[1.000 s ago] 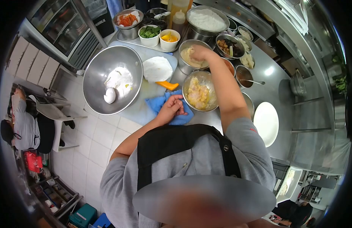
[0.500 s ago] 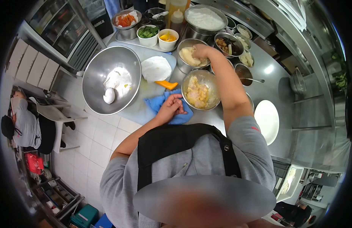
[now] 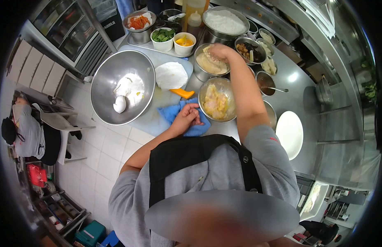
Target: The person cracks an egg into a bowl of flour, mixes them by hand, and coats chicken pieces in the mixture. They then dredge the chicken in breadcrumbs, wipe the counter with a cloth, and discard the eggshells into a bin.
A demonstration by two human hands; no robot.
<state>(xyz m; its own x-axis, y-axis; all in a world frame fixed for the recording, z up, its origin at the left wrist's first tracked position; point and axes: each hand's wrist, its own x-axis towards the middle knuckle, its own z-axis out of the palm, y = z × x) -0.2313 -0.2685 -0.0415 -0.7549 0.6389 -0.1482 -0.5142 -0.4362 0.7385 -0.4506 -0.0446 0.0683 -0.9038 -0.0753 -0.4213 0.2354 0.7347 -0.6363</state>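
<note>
My right hand (image 3: 220, 52) reaches into a metal bowl of pale yellow crumbly food (image 3: 211, 64); its fingertips are partly hidden, so its grip cannot be told. Near the counter's front edge, my left hand (image 3: 187, 119) rests on a blue cloth (image 3: 198, 127), fingers curled, and I cannot make out what they hold. Just right of it is a bowl with a yellow, wet mixture (image 3: 215, 102). An orange-handled tool (image 3: 182, 93) lies beside a round white sheet (image 3: 171, 75) on the cutting board (image 3: 160, 101). A large steel bowl (image 3: 102, 88) holds white powder and an eggshell (image 3: 119, 104).
Behind are containers of orange strips (image 3: 139, 22), green leaves (image 3: 162, 35), yellow pieces (image 3: 184, 40) and white powder (image 3: 225, 21). At right are a spoon in a small pot (image 3: 267, 83) and a white oval plate (image 3: 289, 135). Another person (image 3: 32, 136) is at far left.
My right hand has shifted slightly within the bowl of pale crumbly food, and more of that food shows. My left hand stays on the cloth. The view has moved a little.
</note>
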